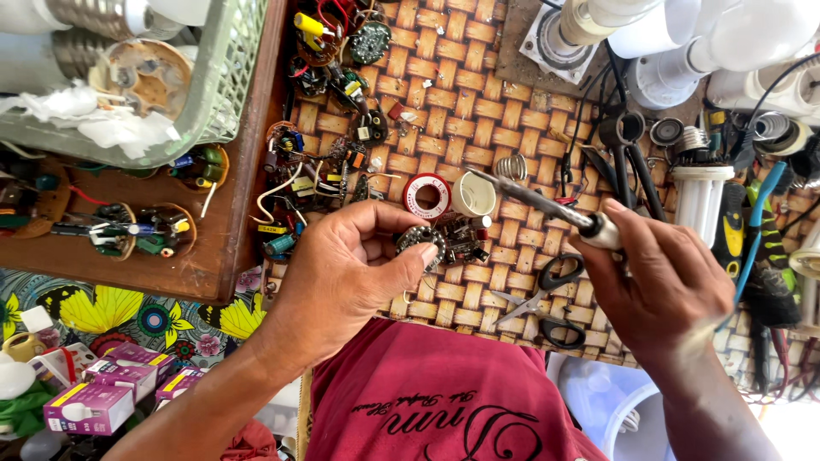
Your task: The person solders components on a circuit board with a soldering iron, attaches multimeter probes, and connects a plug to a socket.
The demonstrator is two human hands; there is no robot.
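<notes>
Woven cane matting covers your worktop [478, 111], its bare weave showing at 12 o'clock among loose parts. Your left hand [346, 265] sits near the centre, fingers [424, 254] clamped on a small round circuit board [420, 237] that pokes out between thumb and forefinger. Your right hand [670, 286], at 3 o'clock, has its fingers wrapped tight round the handle of a soldering iron [534, 198]; the metal shaft slants up toward 11 o'clock, its tip above a white cap [472, 195] and apart from the board. Just beside that cap, at its 9 o'clock, lies a red-rimmed solder spool [426, 195].

Black-handled scissors [547, 294] rest on the matting between your two hands, at 6 o'clock from the iron. Up at 10 o'clock a pale green basket [224, 77] holds lamp bases and crumpled paper. Below it a brown wooden tray [218, 256] carries more round boards with coloured parts. White lamp housings [683, 51] crowd 1 o'clock, and a white spiral-tube lamp [702, 198] stands at 3 o'clock past the iron. Purple cartons [90, 405] lie at 8 o'clock.
</notes>
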